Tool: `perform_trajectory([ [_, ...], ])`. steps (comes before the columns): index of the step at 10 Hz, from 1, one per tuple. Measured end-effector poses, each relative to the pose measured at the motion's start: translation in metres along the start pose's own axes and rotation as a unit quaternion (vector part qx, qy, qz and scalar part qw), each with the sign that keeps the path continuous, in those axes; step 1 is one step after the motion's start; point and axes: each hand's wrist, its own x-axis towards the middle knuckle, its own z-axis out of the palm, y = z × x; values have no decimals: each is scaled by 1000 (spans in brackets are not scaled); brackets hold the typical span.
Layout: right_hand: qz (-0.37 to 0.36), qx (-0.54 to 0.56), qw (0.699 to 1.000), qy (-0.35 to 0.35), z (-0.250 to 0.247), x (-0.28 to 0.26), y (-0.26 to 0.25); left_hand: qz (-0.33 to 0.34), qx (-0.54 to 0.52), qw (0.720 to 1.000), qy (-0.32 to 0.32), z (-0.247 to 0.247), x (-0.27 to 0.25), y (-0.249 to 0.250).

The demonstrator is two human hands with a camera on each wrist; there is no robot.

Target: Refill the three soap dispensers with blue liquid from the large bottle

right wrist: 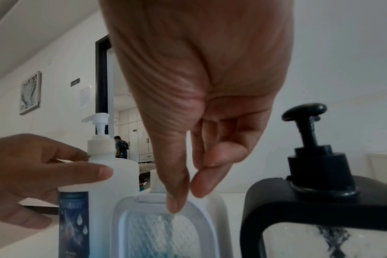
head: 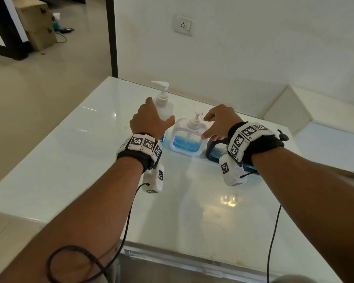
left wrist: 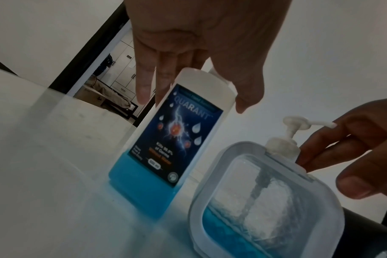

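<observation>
The large white pump bottle (head: 164,108) with a dark blue label (left wrist: 177,139) stands at the back of the table, with blue liquid low in it. My left hand (head: 160,108) holds its shoulder, thumb on the near face (right wrist: 99,172) and fingers behind. To its right stands a clear dispenser with a white frame (head: 187,139), partly filled with blue. My right hand (head: 204,127) hovers over it, its thumb and fingers loosely curved next to the white pump collar (left wrist: 281,146) and holding nothing. A black-framed dispenser (right wrist: 298,206) stands further right, mostly hidden behind my right wrist in the head view.
All the bottles stand in a row near the back edge of the glossy white table (head: 90,150), close to the wall. A white ledge (head: 315,123) lies to the right. Cables hang from both wrists over the table's front.
</observation>
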Motion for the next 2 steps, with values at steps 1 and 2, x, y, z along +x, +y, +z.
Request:
perform_trajectory([
  [1,8,23,1000,15,-4,-9,3,-4,-14,1000,-2,-5,-3,2],
  [2,-3,45,997,58,-6,-18,7,-25,-33,999,7,-14,-11,2],
])
